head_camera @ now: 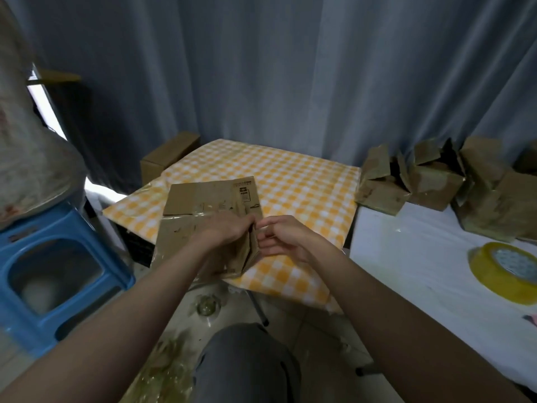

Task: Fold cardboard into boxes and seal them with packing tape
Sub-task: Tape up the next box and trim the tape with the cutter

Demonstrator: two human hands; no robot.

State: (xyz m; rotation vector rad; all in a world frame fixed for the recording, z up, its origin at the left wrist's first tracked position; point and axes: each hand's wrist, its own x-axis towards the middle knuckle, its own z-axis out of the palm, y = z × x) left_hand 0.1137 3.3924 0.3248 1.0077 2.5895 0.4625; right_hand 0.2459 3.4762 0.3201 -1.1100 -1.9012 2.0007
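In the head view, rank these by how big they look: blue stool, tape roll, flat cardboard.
1. blue stool
2. flat cardboard
3. tape roll
The stool sits nearer the camera, so its lead is unsure.

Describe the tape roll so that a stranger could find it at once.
Start at the checked table in the middle, then look right to the white surface beside it. The tape roll lies flat near the picture's right edge, in front of the boxes. It is the only round, yellow thing there.
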